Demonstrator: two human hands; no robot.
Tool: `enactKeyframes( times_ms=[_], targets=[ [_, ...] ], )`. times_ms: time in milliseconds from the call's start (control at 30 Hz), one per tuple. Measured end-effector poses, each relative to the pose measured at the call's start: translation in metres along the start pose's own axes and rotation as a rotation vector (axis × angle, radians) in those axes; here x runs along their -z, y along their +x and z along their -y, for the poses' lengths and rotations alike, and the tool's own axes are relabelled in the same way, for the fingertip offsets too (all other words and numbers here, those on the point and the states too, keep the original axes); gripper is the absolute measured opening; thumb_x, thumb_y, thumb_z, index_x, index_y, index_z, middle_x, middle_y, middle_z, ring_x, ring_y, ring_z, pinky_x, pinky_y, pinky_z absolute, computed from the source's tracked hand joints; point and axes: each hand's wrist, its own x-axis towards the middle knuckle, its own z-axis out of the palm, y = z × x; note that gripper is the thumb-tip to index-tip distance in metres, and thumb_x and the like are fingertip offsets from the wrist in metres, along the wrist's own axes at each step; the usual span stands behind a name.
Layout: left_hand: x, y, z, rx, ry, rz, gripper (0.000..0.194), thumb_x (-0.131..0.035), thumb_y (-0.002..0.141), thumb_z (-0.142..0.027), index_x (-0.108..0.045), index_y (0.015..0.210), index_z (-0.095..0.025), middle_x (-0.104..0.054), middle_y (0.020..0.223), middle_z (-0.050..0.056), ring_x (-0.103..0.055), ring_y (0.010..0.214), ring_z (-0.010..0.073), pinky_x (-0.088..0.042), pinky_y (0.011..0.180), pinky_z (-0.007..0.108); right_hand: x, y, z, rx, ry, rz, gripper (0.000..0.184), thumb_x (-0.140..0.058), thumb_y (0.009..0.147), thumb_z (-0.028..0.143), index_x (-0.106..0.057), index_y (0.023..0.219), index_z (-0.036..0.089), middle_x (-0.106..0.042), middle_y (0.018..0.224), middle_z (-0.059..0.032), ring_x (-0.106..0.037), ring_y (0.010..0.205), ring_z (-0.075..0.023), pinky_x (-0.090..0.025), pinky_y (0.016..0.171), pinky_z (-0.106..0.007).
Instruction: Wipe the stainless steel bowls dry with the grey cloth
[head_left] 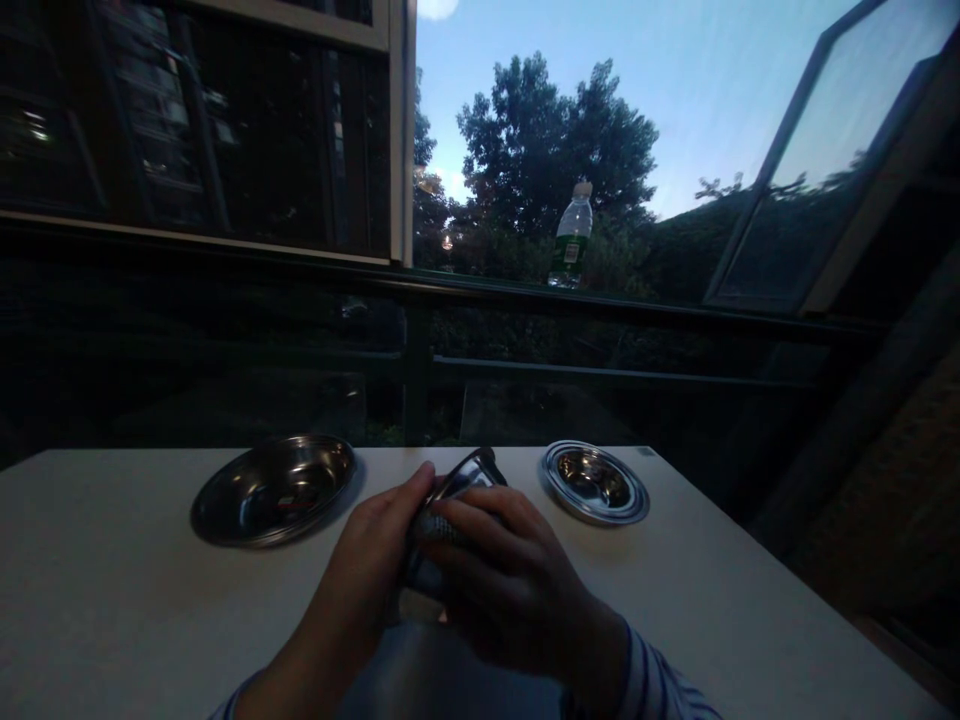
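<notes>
Both my hands are closed around a shiny steel cup or small bowl tilted on its side above the white table. My left hand grips it from the left, thumb up along its rim. My right hand wraps over its body from the right; something pale shows under its fingers, too dim to name. A wide steel plate lies to the left of my hands. A smaller steel bowl with a broad rim lies to the right.
A dark railing runs behind the table, with a plastic water bottle standing on it. An open window frame leans at the right. The table's right edge drops off near a dark wall.
</notes>
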Motion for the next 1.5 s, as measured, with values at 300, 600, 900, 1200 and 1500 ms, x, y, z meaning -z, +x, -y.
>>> enactKeyframes(
  times_ms=[300, 600, 900, 1200, 1500],
  targets=[
    [-0.0027, -0.0028, 0.0009, 0.006, 0.066, -0.05, 0.028, -0.068, 0.065, -0.042, -0.069, 0.067, -0.014, -0.067, 0.059, 0.003, -0.06, 0.054, 0.0153, -0.044, 0.052, 0.023, 0.0041, 0.0034, -0.005, -0.241, -0.015, -0.094, 0.026, -0.043, 0.087, 0.017, -0.058, 0.107, 0.013, -0.058, 0.106, -0.0119, -0.05, 0.096, -0.0217, -0.046, 0.082, -0.04],
    [-0.0026, -0.0016, -0.0011, 0.011, 0.033, -0.017, 0.026, -0.071, 0.064, -0.034, -0.072, 0.081, -0.015, -0.071, 0.067, 0.006, -0.065, 0.065, 0.0205, -0.046, 0.055, 0.025, 0.0046, 0.0015, -0.0091, -0.237, -0.073, -0.11, 0.029, -0.041, 0.086, 0.015, -0.056, 0.11, 0.014, -0.059, 0.104, -0.0129, -0.052, 0.096, -0.0226, -0.047, 0.08, -0.041],
    [-0.0008, -0.0004, -0.0008, 0.033, 0.013, -0.006, 0.031, -0.068, 0.065, -0.045, -0.07, 0.071, -0.014, -0.067, 0.058, 0.004, -0.059, 0.049, 0.0141, -0.043, 0.049, 0.023, 0.005, 0.0007, -0.0056, -0.146, -0.032, -0.058, 0.028, -0.045, 0.085, 0.018, -0.056, 0.11, 0.014, -0.057, 0.11, -0.0118, -0.049, 0.1, -0.0238, -0.045, 0.084, -0.042],
    [-0.0028, -0.0001, 0.0012, 0.087, -0.006, -0.028, 0.033, -0.069, 0.063, -0.045, -0.07, 0.069, -0.012, -0.066, 0.054, 0.004, -0.06, 0.049, 0.0162, -0.042, 0.046, 0.024, 0.0053, 0.0013, -0.0005, -0.05, 0.001, 0.047, 0.024, -0.045, 0.085, 0.021, -0.057, 0.106, 0.017, -0.058, 0.11, -0.0098, -0.049, 0.099, -0.0231, -0.045, 0.081, -0.041],
    [-0.0038, -0.0001, 0.004, 0.075, -0.012, -0.063, 0.032, -0.064, 0.069, -0.045, -0.069, 0.074, -0.014, -0.065, 0.051, 0.002, -0.059, 0.045, 0.0139, -0.043, 0.047, 0.023, 0.0037, 0.0019, -0.0041, -0.201, -0.017, -0.019, 0.026, -0.043, 0.086, 0.019, -0.056, 0.108, 0.015, -0.058, 0.103, -0.0118, -0.05, 0.093, -0.0227, -0.045, 0.078, -0.04]
  ],
)
